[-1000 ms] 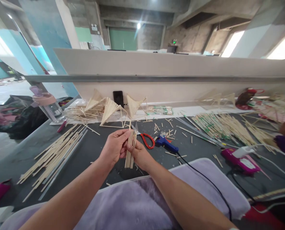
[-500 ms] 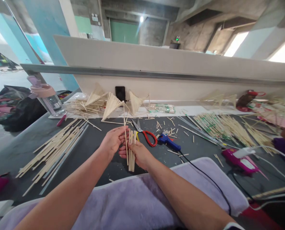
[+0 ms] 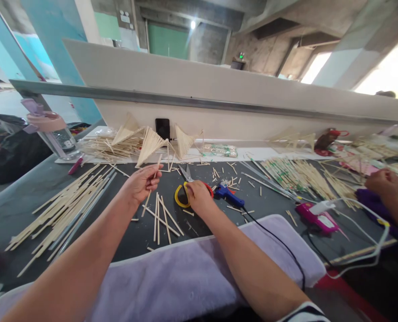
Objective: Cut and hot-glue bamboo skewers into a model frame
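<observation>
My left hand (image 3: 145,182) is closed around a thin wooden stick (image 3: 146,203), which slants out above and below the fingers. My right hand (image 3: 199,197) grips the scissors (image 3: 178,197) by the handles, one loop yellow and the other red. Their blades point away from me and stand apart, low over the dark table. Several short wooden sticks (image 3: 157,223) lie loosely fanned out between my forearms. Just beyond the hands stands a fan-shaped stick structure (image 3: 150,146), with a similar structure (image 3: 185,142) to its right.
A blue glue gun (image 3: 230,195) lies right of the scissors, its cord crossing a lilac cloth (image 3: 272,237). Long sticks (image 3: 68,210) cover the left side. A bottle (image 3: 56,134) stands back left. Another person's hand (image 3: 386,183) is at far right, beyond a magenta device (image 3: 316,219).
The bundle of sticks from my right hand now lies spread on the table. My right hand has taken hold of the scissors. My left hand has moved left, keeping one stick.
</observation>
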`<state>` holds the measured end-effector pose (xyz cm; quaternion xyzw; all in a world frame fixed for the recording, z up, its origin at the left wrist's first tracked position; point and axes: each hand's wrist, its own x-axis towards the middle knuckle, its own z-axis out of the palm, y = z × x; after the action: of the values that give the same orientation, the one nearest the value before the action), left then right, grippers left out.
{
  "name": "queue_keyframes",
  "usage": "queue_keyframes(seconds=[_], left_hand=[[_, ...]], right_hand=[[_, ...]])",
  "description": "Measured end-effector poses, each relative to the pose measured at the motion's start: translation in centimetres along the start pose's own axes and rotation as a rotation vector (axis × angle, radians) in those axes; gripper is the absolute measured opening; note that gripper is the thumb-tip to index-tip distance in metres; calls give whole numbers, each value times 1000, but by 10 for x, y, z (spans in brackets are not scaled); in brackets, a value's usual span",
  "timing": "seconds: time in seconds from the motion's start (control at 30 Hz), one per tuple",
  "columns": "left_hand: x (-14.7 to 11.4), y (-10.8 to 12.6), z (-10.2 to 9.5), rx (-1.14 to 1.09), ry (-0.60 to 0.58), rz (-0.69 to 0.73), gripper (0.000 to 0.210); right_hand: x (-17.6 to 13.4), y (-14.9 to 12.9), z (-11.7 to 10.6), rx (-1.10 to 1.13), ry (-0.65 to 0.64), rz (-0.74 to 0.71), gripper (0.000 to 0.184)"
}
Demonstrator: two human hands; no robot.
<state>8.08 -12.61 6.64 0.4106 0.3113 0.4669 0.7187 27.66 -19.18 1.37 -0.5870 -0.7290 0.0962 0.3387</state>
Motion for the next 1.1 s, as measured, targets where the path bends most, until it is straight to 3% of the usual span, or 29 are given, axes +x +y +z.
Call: queue_keyframes(seconds=[0.1, 0.17, 0.4, 0.53, 0.63, 0.7, 0.77, 0.83, 0.93, 1.03, 1.1], left_hand=[[0, -13, 1, 50, -53, -84, 25], [-2, -17, 3, 76, -83, -121, 24], [-15, -8, 18, 175, -154, -107, 24], [-20, 4, 19, 217, -160, -73, 23], [-25, 13, 19, 245, -167, -43, 24], [-28, 18, 21, 268, -171, -17, 24], [-32, 20, 24, 292, -181, 11, 23], [-33, 21, 27, 305, -200, 33, 20], [-32, 21, 27, 302, -225, 63, 19], [-29, 21, 23, 298, -206, 95, 21], [-28, 21, 20, 294, -192, 108, 21]], right_hand=[[4, 10, -6, -347, -39, 189, 28], [3, 13, -6, -451, -100, 254, 30], [2, 13, -10, -435, -149, 312, 31], [1, 9, -23, -355, -23, 387, 41], [0, 4, -31, -129, 243, 296, 42], [1, 1, -32, 168, 402, 212, 46], [2, -1, -31, 539, 434, 190, 51], [2, -3, -30, 875, 336, 231, 54], [0, -7, -31, 1215, 90, 290, 49], [-2, -11, -35, 1396, -120, 281, 50], [-2, -13, -35, 1363, -184, 349, 55]])
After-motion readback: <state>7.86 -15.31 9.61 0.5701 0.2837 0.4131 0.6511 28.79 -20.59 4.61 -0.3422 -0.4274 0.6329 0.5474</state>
